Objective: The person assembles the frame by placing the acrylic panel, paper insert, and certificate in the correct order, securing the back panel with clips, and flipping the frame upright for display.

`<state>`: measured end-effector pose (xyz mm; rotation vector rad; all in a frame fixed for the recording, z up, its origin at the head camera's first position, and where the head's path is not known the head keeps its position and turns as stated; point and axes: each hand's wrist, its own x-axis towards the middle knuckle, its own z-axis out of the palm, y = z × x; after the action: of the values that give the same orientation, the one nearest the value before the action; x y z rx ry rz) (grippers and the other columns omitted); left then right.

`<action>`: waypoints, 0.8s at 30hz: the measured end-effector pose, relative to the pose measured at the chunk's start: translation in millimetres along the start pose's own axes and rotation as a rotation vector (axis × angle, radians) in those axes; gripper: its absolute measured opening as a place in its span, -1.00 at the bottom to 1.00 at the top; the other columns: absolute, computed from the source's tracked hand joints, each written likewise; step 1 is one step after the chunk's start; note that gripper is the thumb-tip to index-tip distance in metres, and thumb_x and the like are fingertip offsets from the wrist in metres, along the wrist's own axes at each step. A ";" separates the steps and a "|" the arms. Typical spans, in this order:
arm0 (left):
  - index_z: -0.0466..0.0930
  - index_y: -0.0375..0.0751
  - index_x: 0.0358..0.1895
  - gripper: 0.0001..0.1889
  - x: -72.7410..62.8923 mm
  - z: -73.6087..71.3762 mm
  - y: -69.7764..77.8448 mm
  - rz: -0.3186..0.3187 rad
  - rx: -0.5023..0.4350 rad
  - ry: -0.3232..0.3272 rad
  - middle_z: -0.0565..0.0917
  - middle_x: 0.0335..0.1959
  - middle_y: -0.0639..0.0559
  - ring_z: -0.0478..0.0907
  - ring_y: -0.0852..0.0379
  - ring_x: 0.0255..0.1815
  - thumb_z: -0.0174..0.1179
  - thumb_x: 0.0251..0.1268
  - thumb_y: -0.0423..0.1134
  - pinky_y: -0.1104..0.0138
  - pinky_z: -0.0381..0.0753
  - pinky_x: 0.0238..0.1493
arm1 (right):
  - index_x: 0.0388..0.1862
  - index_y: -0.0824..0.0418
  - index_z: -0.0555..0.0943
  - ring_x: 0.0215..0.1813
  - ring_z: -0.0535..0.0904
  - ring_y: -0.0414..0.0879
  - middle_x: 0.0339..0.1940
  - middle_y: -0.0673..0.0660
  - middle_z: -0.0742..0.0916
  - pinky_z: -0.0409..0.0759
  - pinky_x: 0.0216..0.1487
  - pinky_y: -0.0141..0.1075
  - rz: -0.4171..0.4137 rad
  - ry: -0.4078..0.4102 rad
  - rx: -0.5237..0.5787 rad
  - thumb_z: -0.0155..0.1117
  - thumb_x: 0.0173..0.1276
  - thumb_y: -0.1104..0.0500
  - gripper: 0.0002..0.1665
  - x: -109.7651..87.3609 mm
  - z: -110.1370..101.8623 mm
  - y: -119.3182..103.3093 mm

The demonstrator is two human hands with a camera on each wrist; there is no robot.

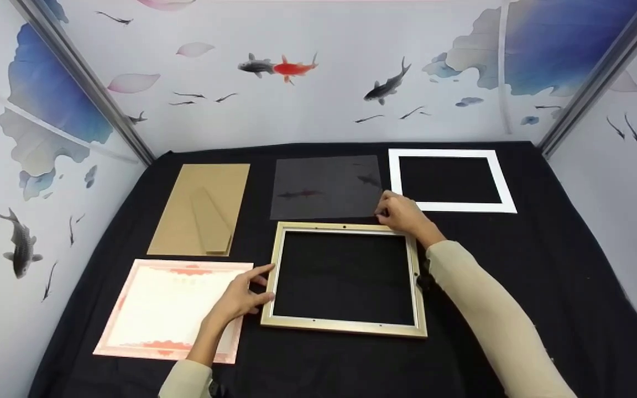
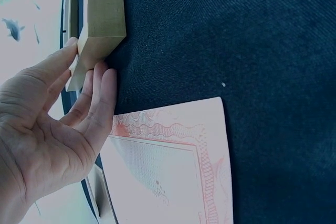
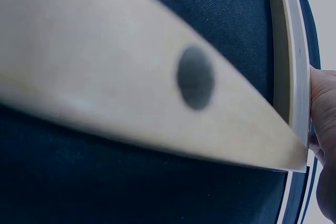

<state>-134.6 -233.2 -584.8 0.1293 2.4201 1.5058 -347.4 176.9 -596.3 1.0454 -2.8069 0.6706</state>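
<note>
Looking down from the head view, the gold picture frame [image 1: 345, 280] lies flat at the centre of the black-covered table [image 1: 545, 265]. The left hand [image 1: 241, 296] rests against the frame's 9 o'clock side near the lower corner, fingers extended. The right hand [image 1: 401, 213] sits at the frame's 1 o'clock corner, fingers curled; whether they pinch the frame or the sheet behind it cannot be determined. A certificate [image 1: 169, 309] with a pink border lies at 9 o'clock of the frame, just beside it. A tan backing board [image 1: 202, 207] lies at 11 o'clock, a transparent sheet [image 1: 327, 188] at 12 o'clock, and a white mat [image 1: 451, 179] at 1 o'clock.

Left wrist view: the left hand [image 2: 58, 124] is relaxed, with straight fingertips [image 2: 107, 77] touching the frame [image 2: 100, 19] corner. The certificate [image 2: 168, 166] lies near, at 5 o'clock.

Right wrist view: the frame [image 3: 131, 77] fills the picture, blurred. Only the right hand [image 3: 323, 129] edge shows at 3 o'clock, touching the frame.
</note>
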 end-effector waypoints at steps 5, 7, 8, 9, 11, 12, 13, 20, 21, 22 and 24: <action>0.43 -0.25 0.44 -0.30 0.1 -0.2 0.1 0.002 0.008 0.000 0.56 -0.08 -0.23 0.62 0.03 -0.49 0.40 0.20 -0.49 0.13 0.70 -0.49 | -0.30 0.25 0.81 -0.18 0.64 0.09 -0.22 0.12 0.64 0.63 -0.16 0.03 -0.010 0.050 0.016 0.43 0.23 0.32 -0.92 -1.0 1.2 1.7; 0.43 -0.24 0.44 -0.30 -0.1 -0.3 -0.1 0.004 0.010 0.001 0.56 -0.09 -0.22 0.62 0.03 -0.50 0.41 0.20 -0.49 0.14 0.69 -0.50 | -0.30 0.25 0.81 -0.18 0.63 0.09 -0.21 0.12 0.63 0.63 -0.15 0.03 -0.004 0.065 0.032 0.43 0.24 0.32 -0.92 -1.3 1.5 2.4; 0.43 -0.24 0.44 -0.30 -0.3 -0.3 -0.3 0.004 0.011 0.002 0.57 -0.09 -0.22 0.62 0.03 -0.50 0.41 0.20 -0.48 0.14 0.69 -0.51 | -0.30 0.25 0.81 -0.18 0.63 0.09 -0.21 0.12 0.63 0.62 -0.15 0.03 -0.001 0.070 0.037 0.43 0.24 0.32 -0.92 -1.4 1.7 2.9; 0.43 -0.24 0.44 -0.30 -0.1 -0.4 -0.1 0.002 0.011 0.003 0.57 -0.08 -0.22 0.61 0.03 -0.51 0.41 0.20 -0.48 0.14 0.69 -0.51 | -0.30 0.25 0.81 -0.18 0.63 0.10 -0.21 0.12 0.63 0.62 -0.15 0.03 -0.001 0.079 0.041 0.43 0.25 0.31 -0.93 -1.5 1.8 3.2; 0.43 -0.23 0.45 -0.30 0.0 -0.5 -0.9 0.002 0.010 0.001 0.57 -0.08 -0.22 0.61 0.04 -0.51 0.41 0.20 -0.48 0.15 0.69 -0.51 | -0.30 0.25 0.81 -0.19 0.63 0.10 -0.21 0.13 0.63 0.62 -0.15 0.03 -0.006 0.091 0.050 0.42 0.26 0.31 -0.93 -1.9 1.8 3.9; 0.42 -0.23 0.45 -0.30 0.1 -0.6 -1.2 0.002 0.009 0.000 0.57 -0.07 -0.23 0.61 0.04 -0.52 0.41 0.21 -0.47 0.15 0.69 -0.51 | -0.30 0.25 0.81 -0.19 0.63 0.10 -0.21 0.13 0.62 0.62 -0.15 0.03 -0.011 0.098 0.051 0.42 0.27 0.31 -0.93 -2.0 1.6 4.1; 0.42 -0.23 0.45 -0.30 0.3 -0.8 -1.5 0.005 0.010 -0.001 0.57 -0.06 -0.24 0.60 0.04 -0.52 0.41 0.21 -0.47 0.15 0.68 -0.51 | -0.30 0.26 0.81 -0.19 0.63 0.11 -0.20 0.14 0.62 0.62 -0.16 0.03 -0.017 0.106 0.055 0.42 0.27 0.31 -0.93 -2.0 1.3 4.2; 0.43 -0.22 0.45 -0.30 0.5 -1.8 -3.2 0.014 0.005 -0.001 0.56 -0.05 -0.25 0.59 0.05 -0.56 0.41 0.21 -0.46 0.16 0.67 -0.52 | -0.29 0.27 0.80 -0.21 0.63 0.12 -0.18 0.16 0.63 0.62 -0.17 0.02 -0.041 0.150 0.086 0.43 0.30 0.32 -0.95 -2.8 -1.0 4.0; 0.42 -0.23 0.45 -0.30 0.5 -1.6 -3.5 0.017 0.005 -0.002 0.56 -0.06 -0.25 0.59 0.05 -0.56 0.41 0.21 -0.46 0.17 0.67 -0.52 | -0.29 0.27 0.80 -0.21 0.63 0.12 -0.18 0.16 0.63 0.62 -0.17 0.02 -0.044 0.153 0.083 0.43 0.31 0.32 -0.95 -3.2 -0.7 4.4; 0.42 -0.23 0.45 -0.30 0.3 -1.5 -3.6 0.020 0.004 -0.003 0.56 -0.06 -0.25 0.59 0.05 -0.56 0.41 0.21 -0.46 0.17 0.66 -0.53 | -0.29 0.27 0.80 -0.21 0.63 0.11 -0.17 0.16 0.63 0.62 -0.18 0.02 -0.047 0.156 0.078 0.42 0.31 0.32 -0.95 -3.7 -0.4 4.7; 0.42 -0.24 0.45 -0.30 0.3 -1.0 -3.7 0.023 0.004 -0.003 0.56 -0.07 -0.25 0.60 0.04 -0.56 0.40 0.21 -0.46 0.18 0.66 -0.53 | -0.28 0.26 0.80 -0.23 0.63 0.10 -0.17 0.15 0.62 0.62 -0.20 0.02 -0.053 0.166 0.066 0.42 0.33 0.31 -0.95 -5.2 0.2 5.1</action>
<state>-134.9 -235.7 -587.7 0.1613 2.4272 1.5095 -346.6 183.4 -599.6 1.0199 -2.6231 0.8096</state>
